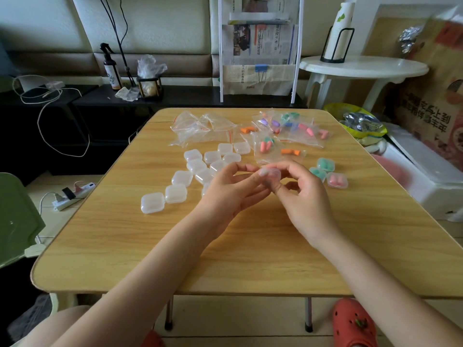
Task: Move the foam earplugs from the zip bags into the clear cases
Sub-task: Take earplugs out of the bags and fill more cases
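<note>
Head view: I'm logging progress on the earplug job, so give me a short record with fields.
held: clear case, gripped by left hand and right hand
filled cases: three, right of the hands; two teal, one pink
empty cases: cluster, left of the hands
full bags: pile, far right of table
empty bags: pile, far left

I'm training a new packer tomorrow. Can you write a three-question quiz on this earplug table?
1. True or false: three filled cases lie to the right of the hands.
2. What do both hands hold? A) zip bag B) clear case C) spray bottle
3. Fill in: the emptied zip bags lie at the table's far ____ side.

Key: 1 true. 2 B: left hand and right hand hold one clear case. 3 left.
</note>
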`<action>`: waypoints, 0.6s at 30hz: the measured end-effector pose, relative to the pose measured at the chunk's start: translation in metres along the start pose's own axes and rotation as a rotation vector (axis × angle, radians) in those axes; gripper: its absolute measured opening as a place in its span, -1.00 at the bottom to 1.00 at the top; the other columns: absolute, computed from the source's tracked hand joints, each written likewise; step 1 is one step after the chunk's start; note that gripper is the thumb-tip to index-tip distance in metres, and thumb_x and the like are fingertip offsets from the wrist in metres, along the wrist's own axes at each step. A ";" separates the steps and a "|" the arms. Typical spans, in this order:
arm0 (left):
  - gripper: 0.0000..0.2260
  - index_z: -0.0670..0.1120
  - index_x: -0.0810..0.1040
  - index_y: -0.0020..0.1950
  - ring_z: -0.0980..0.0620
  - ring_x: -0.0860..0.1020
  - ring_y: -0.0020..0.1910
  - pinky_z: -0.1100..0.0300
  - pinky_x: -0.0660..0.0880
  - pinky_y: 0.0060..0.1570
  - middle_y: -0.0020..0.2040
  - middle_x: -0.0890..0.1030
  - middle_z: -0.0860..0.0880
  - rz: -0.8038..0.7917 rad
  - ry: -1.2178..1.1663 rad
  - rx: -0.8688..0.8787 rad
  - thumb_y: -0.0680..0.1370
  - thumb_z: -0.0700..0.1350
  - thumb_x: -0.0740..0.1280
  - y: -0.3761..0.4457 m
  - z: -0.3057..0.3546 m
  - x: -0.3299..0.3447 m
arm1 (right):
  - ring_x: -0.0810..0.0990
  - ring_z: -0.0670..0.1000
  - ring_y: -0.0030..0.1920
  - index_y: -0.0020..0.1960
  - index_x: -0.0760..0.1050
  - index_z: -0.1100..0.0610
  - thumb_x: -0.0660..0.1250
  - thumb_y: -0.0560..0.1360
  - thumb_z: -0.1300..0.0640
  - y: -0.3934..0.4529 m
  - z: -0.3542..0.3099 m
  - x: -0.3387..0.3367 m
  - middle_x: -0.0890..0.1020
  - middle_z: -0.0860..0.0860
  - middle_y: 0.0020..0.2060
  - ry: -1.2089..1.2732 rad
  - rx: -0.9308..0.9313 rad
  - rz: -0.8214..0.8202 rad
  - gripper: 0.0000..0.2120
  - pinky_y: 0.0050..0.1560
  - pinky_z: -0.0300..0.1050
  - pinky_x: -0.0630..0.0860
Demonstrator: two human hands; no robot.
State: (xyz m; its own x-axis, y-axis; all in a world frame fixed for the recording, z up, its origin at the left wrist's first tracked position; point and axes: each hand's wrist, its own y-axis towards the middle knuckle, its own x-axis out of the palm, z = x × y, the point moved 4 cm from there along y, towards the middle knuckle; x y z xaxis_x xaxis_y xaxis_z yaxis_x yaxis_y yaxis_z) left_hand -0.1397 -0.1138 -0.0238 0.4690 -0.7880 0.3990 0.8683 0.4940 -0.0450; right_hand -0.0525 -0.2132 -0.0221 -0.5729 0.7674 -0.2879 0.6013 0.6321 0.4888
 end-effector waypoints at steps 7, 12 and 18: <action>-0.79 -0.21 0.45 0.05 -0.08 0.66 -0.03 0.15 0.60 0.01 0.00 0.66 -0.21 0.029 0.117 0.015 0.49 -0.17 0.38 0.000 -0.001 0.000 | 0.58 -0.07 0.01 0.00 0.59 0.02 0.34 0.52 0.02 0.002 0.003 -0.006 0.64 -0.16 -0.09 -0.154 -0.102 0.044 -0.88 -0.06 -0.08 0.49; -0.87 -0.20 0.50 0.01 -0.04 0.66 -0.07 0.14 0.62 -0.07 -0.03 0.63 -0.16 0.168 0.345 0.104 0.51 -0.22 0.38 0.002 0.006 -0.007 | 0.60 -0.16 -0.22 0.10 0.57 0.00 0.36 0.52 0.15 0.017 0.009 -0.050 0.63 -0.11 -0.09 -0.310 -0.008 0.131 -0.83 -0.19 -0.20 0.55; -0.84 -0.03 0.48 -0.01 0.17 0.47 -0.15 0.49 0.33 -0.20 -0.09 0.54 0.12 0.417 1.110 0.466 0.49 -0.24 0.37 0.002 0.031 -0.023 | 0.65 -0.04 -0.15 -0.14 0.59 -0.03 0.47 0.40 0.23 0.025 0.020 -0.096 0.68 -0.10 -0.20 -0.500 0.176 -0.061 -0.83 0.01 0.05 0.60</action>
State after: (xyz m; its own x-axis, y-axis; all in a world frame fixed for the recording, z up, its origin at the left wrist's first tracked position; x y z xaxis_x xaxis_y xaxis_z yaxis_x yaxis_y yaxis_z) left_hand -0.1541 -0.0829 -0.0047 0.7703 -0.3144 -0.5548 0.5901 0.6813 0.4332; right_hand 0.0285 -0.2687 0.0016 -0.3003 0.6588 -0.6898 0.6841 0.6527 0.3255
